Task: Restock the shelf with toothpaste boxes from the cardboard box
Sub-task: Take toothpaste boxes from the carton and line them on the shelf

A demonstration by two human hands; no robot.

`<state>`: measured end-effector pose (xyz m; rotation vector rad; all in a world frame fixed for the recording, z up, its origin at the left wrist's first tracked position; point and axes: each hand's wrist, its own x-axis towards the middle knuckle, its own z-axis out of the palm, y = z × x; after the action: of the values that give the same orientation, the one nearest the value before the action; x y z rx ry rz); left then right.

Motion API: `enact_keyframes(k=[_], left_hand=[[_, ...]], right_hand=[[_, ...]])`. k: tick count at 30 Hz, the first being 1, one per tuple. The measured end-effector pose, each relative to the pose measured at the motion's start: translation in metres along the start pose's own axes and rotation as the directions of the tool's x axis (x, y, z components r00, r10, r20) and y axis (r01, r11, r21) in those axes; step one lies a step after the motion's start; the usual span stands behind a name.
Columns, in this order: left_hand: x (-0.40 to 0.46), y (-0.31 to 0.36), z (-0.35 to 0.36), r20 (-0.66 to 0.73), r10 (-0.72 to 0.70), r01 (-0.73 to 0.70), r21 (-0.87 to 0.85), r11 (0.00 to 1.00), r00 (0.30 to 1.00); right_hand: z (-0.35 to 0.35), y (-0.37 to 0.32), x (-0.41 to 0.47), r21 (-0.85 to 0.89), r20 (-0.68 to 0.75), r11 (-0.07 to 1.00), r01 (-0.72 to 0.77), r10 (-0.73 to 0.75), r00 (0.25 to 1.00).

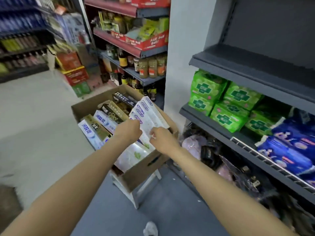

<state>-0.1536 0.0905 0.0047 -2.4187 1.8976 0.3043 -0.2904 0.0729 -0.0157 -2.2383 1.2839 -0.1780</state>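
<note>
Shop shelves [245,68] stand to the right of both hands. Left hand [129,132] and right hand [162,139] grip white toothpaste boxes [151,114] sticking up from the cardboard box [136,176] below.

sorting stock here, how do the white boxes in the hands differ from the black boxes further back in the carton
The white boxes are pale with purple print; the black boxes are dark. The left hand and right hand grip the white ones, raised; the black ones lie untouched. Both are long, narrow, in the cardboard box.
</note>
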Motion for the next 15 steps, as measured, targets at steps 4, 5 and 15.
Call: enact_keyframes(k=[4, 5, 15], left_hand=[[0.029, -0.075, 0.012, 0.104, -0.008, -0.002, 0.096, 0.995, 0.995], [0.034, -0.092, 0.015, 0.148, 0.002, -0.020, 0.117, 0.993, 0.989], [0.082, -0.200, 0.021, 0.613, 0.143, -0.297, 0.157, 0.942, 0.777]], right_hand=[[0.032, -0.026, 0.048, 0.026, 0.081, 1.000, -0.004, 0.002, 0.997], [0.039, -0.032, 0.058, 0.022, 0.090, 1.000, -0.010, 0.008, 0.996], [0.105, -0.069, 0.119, -0.057, 0.296, 0.986, -0.154, 0.164, 0.941]])
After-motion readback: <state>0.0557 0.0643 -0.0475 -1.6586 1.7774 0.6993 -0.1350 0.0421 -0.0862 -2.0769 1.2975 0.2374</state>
